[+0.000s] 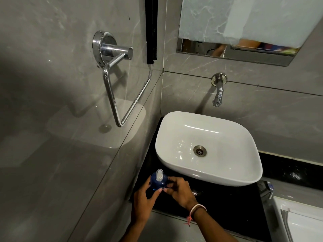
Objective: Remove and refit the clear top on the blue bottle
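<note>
Currently, findings as follows.
Bottle: the blue bottle [158, 182] is standing upright on the black counter [227, 198], between the two sets of fingers, just beside the white basin [208, 147].
Left hand: the left hand [142, 203] is wrapping the bottle's body from below, fingers closed on it.
Right hand: the right hand [180, 190] is pinching at the bottle's side, fingertips closing on it just under the top.
Top: the clear top [159, 174] is sitting on the neck, above and beyond both sets of fingertips.
Axis: running vertically, toward the camera.
Judgement: the right hand is nearer the top; removal appears not yet done.

Blue bottle [158, 182] base hidden behind both hands (grip unclear), white fixture [304, 222] cut off at right edge
</note>
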